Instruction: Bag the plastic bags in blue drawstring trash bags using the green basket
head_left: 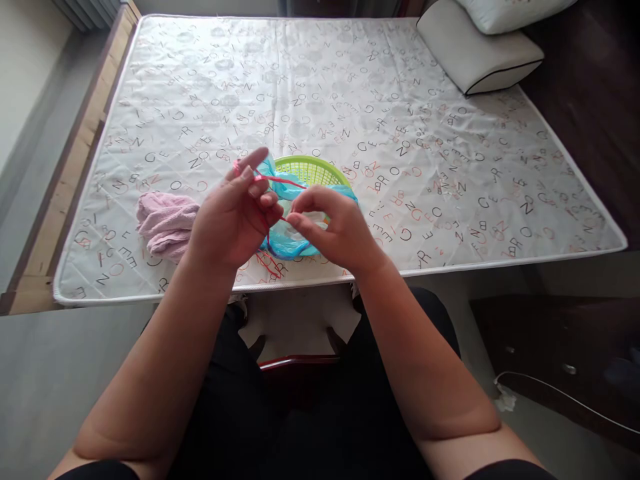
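My left hand (235, 213) is raised over the near edge of the mattress, closed on red string (285, 180) that loops around its fingers. Pink strands of it show by the index finger. My right hand (333, 223) pinches the same string between thumb and fingertips, just right of my left hand. Beneath and behind both hands is a green plastic basket (313, 170) with a light blue plastic bag (290, 248) in it and over its rim. Loose red ends hang below my left hand onto the mattress. My hands hide much of the basket's contents.
A crumpled pink cloth (165, 223) lies left of my left hand. The letter-printed mattress (400, 153) extends away from me, with a white pillow (480, 50) at the far right. A wooden bed frame edge (75, 160) runs along the left.
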Available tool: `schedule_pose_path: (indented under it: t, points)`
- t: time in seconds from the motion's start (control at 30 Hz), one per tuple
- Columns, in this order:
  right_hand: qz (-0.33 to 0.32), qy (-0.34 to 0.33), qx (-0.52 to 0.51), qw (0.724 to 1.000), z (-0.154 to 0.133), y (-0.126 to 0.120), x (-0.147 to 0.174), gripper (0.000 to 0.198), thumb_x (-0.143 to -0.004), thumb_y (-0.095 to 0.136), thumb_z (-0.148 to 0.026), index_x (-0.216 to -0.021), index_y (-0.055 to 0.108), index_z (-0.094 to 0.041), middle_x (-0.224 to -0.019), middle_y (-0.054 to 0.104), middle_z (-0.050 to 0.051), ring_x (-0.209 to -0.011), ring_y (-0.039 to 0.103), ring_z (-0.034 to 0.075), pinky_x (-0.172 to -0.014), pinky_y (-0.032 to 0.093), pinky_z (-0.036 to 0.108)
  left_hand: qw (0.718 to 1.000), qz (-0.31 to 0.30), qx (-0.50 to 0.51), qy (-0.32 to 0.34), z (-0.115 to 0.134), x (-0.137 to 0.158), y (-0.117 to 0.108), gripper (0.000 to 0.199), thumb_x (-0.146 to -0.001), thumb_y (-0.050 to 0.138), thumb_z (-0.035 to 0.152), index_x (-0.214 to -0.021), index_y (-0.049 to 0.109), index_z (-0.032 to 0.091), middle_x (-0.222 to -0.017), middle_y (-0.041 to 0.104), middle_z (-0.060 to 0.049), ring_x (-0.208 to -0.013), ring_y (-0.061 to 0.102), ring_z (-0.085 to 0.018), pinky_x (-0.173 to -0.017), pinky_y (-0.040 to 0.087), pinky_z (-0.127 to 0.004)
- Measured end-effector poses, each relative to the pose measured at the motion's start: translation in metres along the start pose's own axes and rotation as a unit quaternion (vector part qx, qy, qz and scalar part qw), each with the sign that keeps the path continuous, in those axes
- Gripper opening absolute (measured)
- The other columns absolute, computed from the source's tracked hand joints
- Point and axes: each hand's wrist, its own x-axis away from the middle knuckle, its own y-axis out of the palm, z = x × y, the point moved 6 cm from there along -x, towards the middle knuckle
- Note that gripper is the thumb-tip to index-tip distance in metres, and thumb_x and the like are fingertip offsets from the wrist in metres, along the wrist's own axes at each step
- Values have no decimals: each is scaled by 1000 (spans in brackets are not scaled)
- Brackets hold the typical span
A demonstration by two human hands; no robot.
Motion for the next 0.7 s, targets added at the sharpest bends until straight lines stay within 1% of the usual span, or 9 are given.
schedule_pose_path:
  t: [0.07, 0.13, 0.2, 0.27, 0.33, 0.4, 0.5, 0.57, 0.7]
  points:
    - [-53, 4, -6, 999, 3, 19, 3, 25, -103, 68, -46, -101, 64, -22, -103, 75, 5, -99, 71, 19, -94, 58, 38, 1000, 11, 8, 17, 8, 0, -1, 29, -105, 72, 32, -134, 73, 36, -83, 71, 1, -76, 72, -14, -75, 61, -26]
    - [-89, 29, -13, 996, 7, 38, 6, 26, -99, 72, -43, -109, 62, -22, -109, 75, 6, -102, 72, 21, -93, 58, 38, 999, 21, -6, 25, 12, 1, -2, 32, -107, 69, 33, -138, 70, 40, -85, 71, 1, -78, 72, -15, -74, 59, -27]
    - [-96, 72, -29, 992, 12, 54, 10, 35, -94, 77, -38, -120, 58, -23, -112, 76, 6, -102, 74, 21, -92, 58, 38, 998, 24, -37, 37, 15, 4, -1, 33, -106, 68, 36, -139, 68, 42, -84, 69, 1, -82, 72, -16, -74, 58, -28]
    - [-97, 119, -62, 986, 16, 68, 12, 47, -93, 79, -38, -129, 53, -24, -107, 76, 3, -96, 74, 20, -87, 58, 35, 996, 18, -75, 51, 18, 6, 2, 33, -106, 67, 41, -139, 67, 44, -83, 66, 1, -84, 72, -17, -74, 56, -29]
    - [-91, 146, -87, 981, 19, 77, 12, 43, -97, 76, -42, -128, 54, -24, -99, 74, 0, -87, 71, 17, -81, 56, 32, 993, 15, -105, 57, 20, 7, 2, 33, -107, 66, 43, -139, 67, 45, -83, 65, 0, -83, 70, -17, -70, 53, -29]
    - [-82, 146, -72, 983, 21, 77, 11, 26, -102, 69, -45, -112, 59, -24, -91, 70, -1, -81, 63, 16, -77, 51, 30, 993, 18, -106, 58, 24, 6, -3, 28, -108, 64, 42, -136, 68, 42, -82, 64, 0, -78, 66, -16, -64, 48, -28]
    - [-94, 113, 7, 989, 24, 67, 8, 28, -104, 66, -42, -86, 57, -22, -83, 63, -1, -77, 53, 14, -75, 43, 30, 996, 13, -35, 77, 37, 2, -17, 15, -113, 57, 30, -121, 70, 33, -75, 57, 1, -65, 50, -11, -55, 35, -25]
    - [-131, 97, 65, 984, 29, 59, 7, 24, -102, 67, -36, -84, 59, -22, -81, 62, -1, -76, 49, 14, -74, 39, 30, 995, -3, 5, 101, 49, -2, -28, 15, -114, 57, 23, -109, 69, 29, -71, 49, 3, -60, 38, -9, -51, 27, -25]
    - [-171, 108, 160, 966, 41, 39, 7, 14, -99, 68, -29, -87, 67, -21, -81, 64, 0, -74, 48, 15, -71, 34, 31, 989, -15, -30, 147, 67, -4, -40, 9, -106, 75, 30, -101, 67, 30, -68, 34, 2, -61, 26, -12, -50, 10, -29]
